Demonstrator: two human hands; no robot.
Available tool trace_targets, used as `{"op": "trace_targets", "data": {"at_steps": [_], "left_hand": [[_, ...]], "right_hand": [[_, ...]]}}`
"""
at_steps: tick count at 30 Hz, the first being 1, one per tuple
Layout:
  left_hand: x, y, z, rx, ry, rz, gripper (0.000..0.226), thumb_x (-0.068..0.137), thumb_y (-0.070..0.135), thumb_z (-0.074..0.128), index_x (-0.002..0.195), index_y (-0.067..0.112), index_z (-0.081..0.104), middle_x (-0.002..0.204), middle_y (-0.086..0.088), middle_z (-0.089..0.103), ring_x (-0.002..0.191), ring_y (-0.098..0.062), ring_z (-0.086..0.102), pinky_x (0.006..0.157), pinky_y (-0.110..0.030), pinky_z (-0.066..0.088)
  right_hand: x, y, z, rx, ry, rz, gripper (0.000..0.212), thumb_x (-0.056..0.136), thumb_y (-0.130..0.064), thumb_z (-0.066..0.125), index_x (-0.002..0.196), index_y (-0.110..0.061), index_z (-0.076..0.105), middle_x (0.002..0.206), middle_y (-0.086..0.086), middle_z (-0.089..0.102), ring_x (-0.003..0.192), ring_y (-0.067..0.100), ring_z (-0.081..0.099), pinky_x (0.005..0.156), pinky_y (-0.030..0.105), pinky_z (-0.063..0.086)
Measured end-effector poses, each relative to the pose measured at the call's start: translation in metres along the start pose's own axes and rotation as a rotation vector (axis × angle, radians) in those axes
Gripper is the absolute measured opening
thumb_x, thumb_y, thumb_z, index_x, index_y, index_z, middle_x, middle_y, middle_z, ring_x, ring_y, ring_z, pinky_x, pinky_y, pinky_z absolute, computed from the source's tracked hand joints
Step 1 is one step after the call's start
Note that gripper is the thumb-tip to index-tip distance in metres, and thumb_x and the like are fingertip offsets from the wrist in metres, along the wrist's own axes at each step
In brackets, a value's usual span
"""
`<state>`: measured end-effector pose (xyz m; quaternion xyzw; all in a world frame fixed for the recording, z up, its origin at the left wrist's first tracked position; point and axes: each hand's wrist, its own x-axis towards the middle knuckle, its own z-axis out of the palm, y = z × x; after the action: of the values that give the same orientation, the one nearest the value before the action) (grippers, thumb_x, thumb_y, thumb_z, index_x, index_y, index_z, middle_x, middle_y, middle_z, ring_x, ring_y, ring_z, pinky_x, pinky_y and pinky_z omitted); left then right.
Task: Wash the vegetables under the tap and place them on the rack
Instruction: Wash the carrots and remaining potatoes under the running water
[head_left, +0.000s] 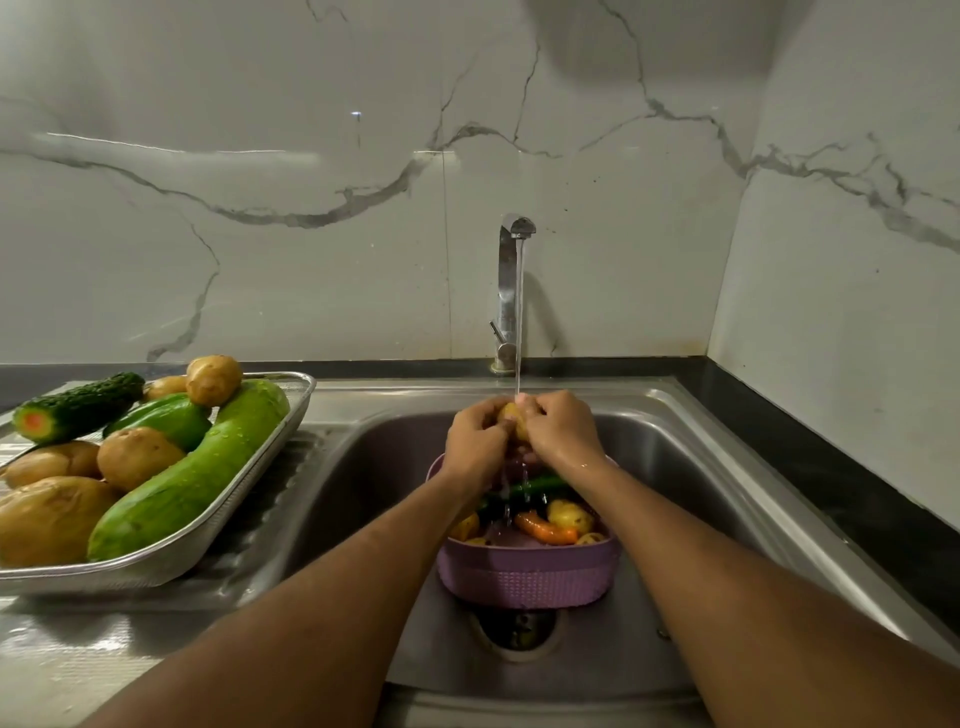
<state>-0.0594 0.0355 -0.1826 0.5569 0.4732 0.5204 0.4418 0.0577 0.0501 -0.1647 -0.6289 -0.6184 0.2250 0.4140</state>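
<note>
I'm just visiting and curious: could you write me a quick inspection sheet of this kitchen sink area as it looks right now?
Surface: wet steel sink with a ribbed draining board on the left.
Job's things: tap running; a potato held in the stream; purple basket in the sink holding a carrot, potatoes and green vegetables; steel rack on the draining board holding potatoes, a long green gourd, a cucumber and a bitter gourd.
Clutter: nothing seen.
Hands: left hand and right hand both grip the potato over the basket.
Cables: nothing seen.
Surroundings: marble-look wall, dark countertop on the right.
</note>
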Motion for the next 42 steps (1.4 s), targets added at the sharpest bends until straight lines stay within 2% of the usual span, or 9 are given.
{"op": "trace_targets", "data": {"at_steps": [3,7,16,21,24,29,34,37,42], "left_hand": [[0.000,0.002,-0.004,-0.087,0.021,-0.062,0.029,0.105,0.000,0.047,0.112,0.019,0.068,0.104,-0.007,0.071,0.090,-0.019,0.073,0.071,-0.028,0.062],[0.007,0.001,-0.004,-0.132,0.035,-0.144,0.034,0.104,0.000,0.048,0.133,0.011,0.063,0.119,-0.014,0.069,0.104,-0.026,0.072,0.082,-0.034,0.064],[0.001,0.002,0.006,-0.065,0.004,-0.060,0.028,0.105,0.010,0.053,0.129,0.016,0.067,0.115,-0.008,0.072,0.104,-0.023,0.073,0.091,-0.046,0.062],[0.006,-0.003,0.003,-0.102,0.082,-0.097,0.025,0.104,0.009,0.056,0.122,0.017,0.070,0.110,-0.007,0.075,0.097,-0.020,0.075,0.090,-0.043,0.062],[0.009,-0.004,-0.001,-0.121,0.127,-0.119,0.025,0.104,0.011,0.055,0.125,0.014,0.070,0.109,-0.008,0.076,0.095,-0.020,0.076,0.089,-0.042,0.063],[0.003,-0.005,0.001,0.050,0.067,-0.030,0.025,0.106,0.023,0.055,0.125,0.016,0.069,0.112,-0.006,0.075,0.096,-0.016,0.075,0.089,-0.041,0.063],[0.001,-0.005,0.005,0.221,0.008,0.092,0.030,0.108,0.032,0.048,0.127,0.016,0.066,0.111,-0.002,0.071,0.102,-0.013,0.069,0.095,-0.039,0.059],[0.004,-0.002,0.007,0.188,-0.019,0.074,0.029,0.110,0.031,0.043,0.128,0.016,0.060,0.114,-0.003,0.066,0.106,-0.017,0.065,0.096,-0.039,0.057],[0.010,-0.003,0.003,0.079,0.033,-0.089,0.031,0.111,0.029,0.040,0.125,0.010,0.060,0.104,-0.004,0.066,0.089,-0.010,0.063,0.070,-0.021,0.050]], "right_hand": [[0.007,0.003,-0.007,0.262,-0.112,0.154,0.023,0.106,-0.026,0.057,0.108,-0.007,0.070,0.102,0.015,0.070,0.088,0.028,0.075,0.073,0.041,0.066],[-0.001,0.007,-0.019,0.588,-0.239,0.241,0.009,0.100,-0.009,0.065,0.100,-0.008,0.073,0.107,0.019,0.073,0.092,0.031,0.077,0.074,0.041,0.066],[-0.003,0.006,-0.011,0.472,0.064,0.250,0.031,0.082,-0.036,0.086,0.097,-0.012,0.074,0.087,0.011,0.076,0.071,0.025,0.078,0.058,0.035,0.065],[-0.003,0.004,-0.018,0.621,-0.145,0.302,0.011,0.093,-0.012,0.075,0.104,-0.011,0.074,0.108,0.018,0.072,0.094,0.034,0.076,0.069,0.039,0.066],[-0.005,0.005,-0.019,0.662,-0.223,0.251,0.021,0.093,-0.005,0.073,0.113,-0.010,0.075,0.109,0.018,0.074,0.087,0.030,0.077,0.068,0.034,0.065],[-0.009,0.006,-0.012,0.391,-0.005,0.134,0.020,0.087,-0.033,0.082,0.097,-0.016,0.076,0.091,0.006,0.076,0.075,0.021,0.077,0.057,0.030,0.063],[-0.007,0.005,-0.006,0.292,0.100,0.177,0.034,0.095,-0.045,0.071,0.089,-0.013,0.075,0.075,0.006,0.075,0.057,0.018,0.074,0.057,0.031,0.063],[-0.002,0.000,-0.005,0.285,0.054,0.204,0.038,0.100,-0.044,0.064,0.089,-0.009,0.071,0.079,0.010,0.075,0.062,0.018,0.074,0.066,0.033,0.064],[-0.004,0.000,-0.014,0.446,-0.193,0.250,0.024,0.105,-0.025,0.058,0.116,-0.006,0.070,0.083,0.012,0.071,0.052,0.009,0.062,0.049,0.020,0.049]]}}
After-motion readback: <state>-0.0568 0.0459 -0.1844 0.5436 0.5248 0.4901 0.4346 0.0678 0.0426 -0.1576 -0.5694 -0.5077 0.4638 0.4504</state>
